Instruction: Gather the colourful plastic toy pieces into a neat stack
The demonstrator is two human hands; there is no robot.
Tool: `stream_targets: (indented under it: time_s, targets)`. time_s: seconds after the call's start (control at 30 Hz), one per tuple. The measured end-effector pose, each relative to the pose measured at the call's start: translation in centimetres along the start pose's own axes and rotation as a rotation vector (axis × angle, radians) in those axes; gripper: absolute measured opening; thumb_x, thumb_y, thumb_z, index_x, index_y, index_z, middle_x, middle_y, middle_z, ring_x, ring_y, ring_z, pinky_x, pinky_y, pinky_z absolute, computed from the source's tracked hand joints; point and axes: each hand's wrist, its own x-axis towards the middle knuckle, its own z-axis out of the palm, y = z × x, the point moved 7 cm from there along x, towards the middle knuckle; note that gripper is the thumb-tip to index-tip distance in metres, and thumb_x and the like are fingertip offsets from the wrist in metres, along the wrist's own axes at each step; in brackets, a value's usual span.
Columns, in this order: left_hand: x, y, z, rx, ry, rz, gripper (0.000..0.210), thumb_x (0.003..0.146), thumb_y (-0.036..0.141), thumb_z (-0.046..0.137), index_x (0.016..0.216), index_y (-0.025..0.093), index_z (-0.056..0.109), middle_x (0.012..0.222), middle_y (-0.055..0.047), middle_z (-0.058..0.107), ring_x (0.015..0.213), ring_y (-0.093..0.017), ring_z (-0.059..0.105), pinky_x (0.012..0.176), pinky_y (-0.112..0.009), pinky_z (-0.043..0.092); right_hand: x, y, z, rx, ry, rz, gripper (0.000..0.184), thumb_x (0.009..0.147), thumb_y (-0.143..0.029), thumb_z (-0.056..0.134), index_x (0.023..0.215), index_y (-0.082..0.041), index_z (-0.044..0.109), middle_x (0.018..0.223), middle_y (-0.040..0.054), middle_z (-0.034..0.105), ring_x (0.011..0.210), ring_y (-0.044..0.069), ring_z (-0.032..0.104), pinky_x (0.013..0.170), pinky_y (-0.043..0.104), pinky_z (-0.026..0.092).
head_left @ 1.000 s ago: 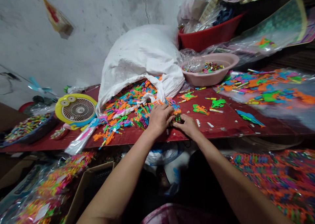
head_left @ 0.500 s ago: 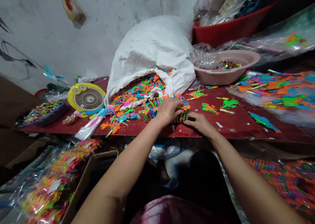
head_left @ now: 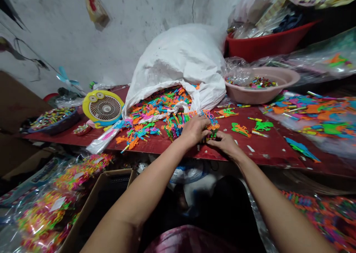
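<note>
While half-curled, 2 hands [head_left: 194, 130] [head_left: 226, 144] against toys [head_left: 172, 130].

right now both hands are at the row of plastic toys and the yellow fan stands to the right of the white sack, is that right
The side is wrong: the head view shows the yellow fan to the left of the white sack. The left hand and right hand are indeed at the row of plastic toys.

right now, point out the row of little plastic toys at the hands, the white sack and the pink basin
Row of plastic toys [head_left: 175, 128]: head view, on its left end.
White sack [head_left: 180, 55]: head view, on its bulging side.
Pink basin [head_left: 253, 96]: head view, on its front wall.
</note>
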Motion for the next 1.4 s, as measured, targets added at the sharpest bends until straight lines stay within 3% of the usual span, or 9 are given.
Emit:
stream_targets:
  time_s: [0.43, 0.53, 0.63, 0.73, 0.9, 1.03, 1.13, 1.27, 1.4]
  targets:
    - [0.0, 0.7, 0.6, -0.001, 0.002, 0.052, 0.023, 0.086, 0.027, 0.065, 0.108, 0.02, 0.066, 0.104, -0.007, 0.066, 0.103, -0.024, 0.057, 0.088, -0.035, 0.048, 0.0, -0.4, -0.2, -0.244, 0.052, -0.054, 0.021, 0.063, -0.034, 0.068, 0.075, -0.017, 0.069, 0.084, 0.0034, 0.065, 0.076, 0.019, 0.058, 0.068, 0.031, 0.046]
    - [-1.1, 0.1, -0.4, -0.118, 0.075, 0.048, 0.037, 0.086, 0.021, 0.064, 0.123, 0.021, 0.061, 0.121, -0.008, 0.061, 0.111, -0.022, 0.057, 0.096, -0.034, 0.048, -0.5, -0.7, -0.2, -0.264, 0.05, -0.096, 0.025, 0.067, -0.036, 0.067, 0.082, -0.017, 0.07, 0.095, 0.0057, 0.064, 0.086, 0.021, 0.059, 0.076, 0.033, 0.046]
    - [-2.8, -0.4, -2.0, -0.198, 0.24, 0.006, 0.042, 0.09, 0.018, 0.056, 0.132, 0.022, 0.055, 0.128, -0.008, 0.059, 0.117, -0.02, 0.055, 0.1, -0.033, 0.046, -0.8, -0.6, 0.0, -0.37, 0.064, -0.119, 0.028, 0.073, -0.04, 0.063, 0.088, -0.017, 0.069, 0.1, 0.0079, 0.062, 0.093, 0.024, 0.058, 0.081, 0.034, 0.045]
    - [-3.7, 0.3, -2.7, -0.163, 0.334, 0.02, 0.038, 0.092, 0.027, 0.055, 0.13, 0.021, 0.057, 0.127, -0.01, 0.059, 0.118, -0.022, 0.055, 0.102, -0.037, 0.044, -0.9, -0.3, 0.5, -0.522, 0.114, -0.122, 0.026, 0.077, -0.039, 0.06, 0.09, -0.017, 0.066, 0.104, 0.0101, 0.061, 0.101, 0.027, 0.056, 0.084, 0.038, 0.043]
    - [-2.5, 2.3, -1.3, -0.068, 0.282, 0.085, 0.049, 0.088, 0.046, 0.061, 0.131, 0.021, 0.057, 0.129, -0.011, 0.06, 0.117, -0.025, 0.055, 0.1, -0.041, 0.043, -1.2, -0.1, 1.1, -0.72, 0.157, -0.108, 0.02, 0.081, -0.03, 0.057, 0.096, -0.018, 0.061, 0.106, 0.0102, 0.061, 0.102, 0.027, 0.054, 0.083, 0.038, 0.04]
    - [-2.0, 2.0, -0.4, 0.008, 0.294, 0.035, 0.028, 0.096, 0.039, 0.051, 0.115, 0.026, 0.066, 0.119, -0.005, 0.067, 0.108, -0.022, 0.06, 0.107, -0.048, 0.034, -1.3, -0.8, 1.2, -0.773, 0.146, -0.137, 0.018, 0.081, -0.029, 0.06, 0.095, -0.018, 0.06, 0.109, 0.01, 0.06, 0.101, 0.025, 0.054, 0.08, 0.035, 0.039]
    - [-2.8, 1.2, -0.2, 0.02, 0.352, 0.012, 0.026, 0.098, 0.036, 0.048, 0.109, 0.023, 0.068, 0.114, -0.003, 0.07, 0.103, -0.019, 0.062, 0.113, -0.048, 0.029, -1.5, -1.4, 1.4, -0.859, 0.121, -0.136, 0.015, 0.081, -0.027, 0.062, 0.092, -0.017, 0.06, 0.109, 0.0104, 0.061, 0.1, 0.025, 0.054, 0.078, 0.034, 0.037]
    - [-3.8, 0.7, 0.1, -0.002, 0.425, -0.025, 0.027, 0.098, 0.035, 0.048, 0.11, 0.021, 0.068, 0.109, -0.005, 0.07, 0.099, -0.018, 0.063, 0.109, -0.043, 0.036, -1.8, -1.9, 1.8, -0.901, 0.075, -0.134, 0.019, 0.083, -0.027, 0.062, 0.098, -0.016, 0.06, 0.112, 0.0102, 0.061, 0.103, 0.026, 0.053, 0.078, 0.033, 0.035]
    - [-3.3, 0.6, 0.0, -0.066, 0.394, -0.052, 0.028, 0.096, 0.036, 0.05, 0.103, 0.019, 0.071, 0.101, -0.007, 0.07, 0.096, -0.02, 0.064, 0.097, -0.037, 0.046, -1.7, -2.3, 2.0, -0.922, 0.058, -0.133, 0.029, 0.083, -0.03, 0.063, 0.108, -0.016, 0.06, 0.117, 0.0111, 0.06, 0.105, 0.026, 0.053, 0.08, 0.034, 0.035]
